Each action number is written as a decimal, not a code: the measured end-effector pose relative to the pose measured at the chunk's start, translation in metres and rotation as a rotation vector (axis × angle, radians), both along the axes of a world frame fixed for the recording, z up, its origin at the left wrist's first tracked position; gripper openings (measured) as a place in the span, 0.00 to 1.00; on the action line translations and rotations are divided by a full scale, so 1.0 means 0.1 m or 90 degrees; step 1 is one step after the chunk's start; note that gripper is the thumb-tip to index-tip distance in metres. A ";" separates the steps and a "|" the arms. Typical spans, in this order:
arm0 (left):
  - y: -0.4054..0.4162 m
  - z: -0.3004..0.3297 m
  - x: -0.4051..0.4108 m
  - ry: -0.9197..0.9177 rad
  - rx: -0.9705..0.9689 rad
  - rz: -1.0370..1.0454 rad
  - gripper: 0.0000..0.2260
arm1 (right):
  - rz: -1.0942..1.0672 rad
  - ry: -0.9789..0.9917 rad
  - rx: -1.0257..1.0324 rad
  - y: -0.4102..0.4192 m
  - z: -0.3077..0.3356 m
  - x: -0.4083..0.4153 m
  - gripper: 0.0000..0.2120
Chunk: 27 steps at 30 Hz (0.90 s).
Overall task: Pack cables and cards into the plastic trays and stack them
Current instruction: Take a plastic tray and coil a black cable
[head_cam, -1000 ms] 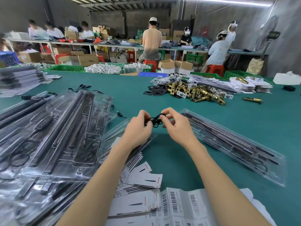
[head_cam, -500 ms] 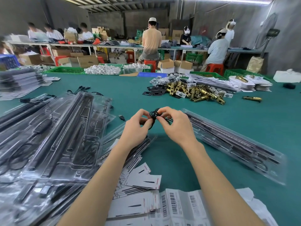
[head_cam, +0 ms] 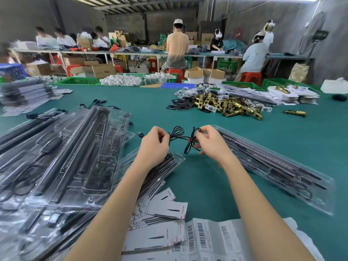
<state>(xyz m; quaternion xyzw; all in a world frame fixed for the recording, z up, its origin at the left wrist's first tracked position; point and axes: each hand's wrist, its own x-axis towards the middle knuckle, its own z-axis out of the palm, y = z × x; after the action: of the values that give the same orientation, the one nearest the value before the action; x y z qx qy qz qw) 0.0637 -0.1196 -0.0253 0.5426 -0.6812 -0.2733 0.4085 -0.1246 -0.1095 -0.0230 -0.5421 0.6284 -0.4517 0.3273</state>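
Start with the largest items. The stack of plastic trays on your left is clear blister plastic: light, thin-walled and probably slippery, and likely to flex if lifted by 1 corner. Take each tray by its 2 long edges. The single tray on your right, lying on the green table, already holds long dark parts; judge it slightly heavier and support it along its length.

The cards lie fanned at the near edge, between your forearms. They are thin, stiff paper and should slide easily; pinch 1 at its edge.

The cable is the smallest item. It is held above the table between your 2 hands, partly looped. It is thin, soft and light, and will spring out of its coil if released. Your left hand pinches 1 bundle of loops, fingers curled closed on it. Your right hand pinches the other, thumb and forefinger together, remaining fingers spread.
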 end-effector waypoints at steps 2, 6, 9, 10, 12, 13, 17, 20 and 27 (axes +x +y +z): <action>0.00 0.05 0.06 -0.029 0.041 -0.040 0.05 | -0.031 0.071 -0.041 -0.02 -0.05 -0.01 0.07; -0.01 0.17 0.26 -0.041 0.120 -0.171 0.03 | -0.073 -0.083 -0.022 -0.06 -0.06 0.01 0.09; 0.05 0.22 0.29 -0.135 0.117 -0.283 0.05 | -0.080 -0.085 -0.036 -0.09 -0.03 -0.01 0.06; 0.08 0.22 0.25 -0.190 0.098 -0.294 0.06 | -0.077 -0.069 -0.040 -0.10 -0.01 -0.02 0.06; 0.12 0.19 0.13 -0.279 0.049 -0.283 0.10 | -0.065 -0.054 -0.038 -0.11 0.01 -0.04 0.07; 0.14 0.18 0.08 -0.312 0.027 -0.270 0.13 | -0.057 -0.049 -0.035 -0.11 0.01 -0.04 0.08; 0.23 0.22 0.02 -0.457 -0.001 -0.266 0.22 | -0.037 -0.042 -0.026 -0.10 0.04 -0.07 0.07; 0.26 0.27 0.00 -0.539 -0.034 -0.251 0.25 | -0.048 -0.077 -0.019 -0.11 0.06 -0.05 0.06; 0.22 0.40 0.16 -0.444 0.111 -0.337 0.17 | -0.015 -0.011 0.015 -0.06 0.08 -0.14 0.08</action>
<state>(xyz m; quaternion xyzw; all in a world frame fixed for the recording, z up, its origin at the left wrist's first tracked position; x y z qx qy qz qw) 0.0794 -0.0980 0.0151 0.4418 -0.8681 -0.2252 0.0229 -0.1388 -0.1156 -0.0148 -0.5267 0.6373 -0.4530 0.3336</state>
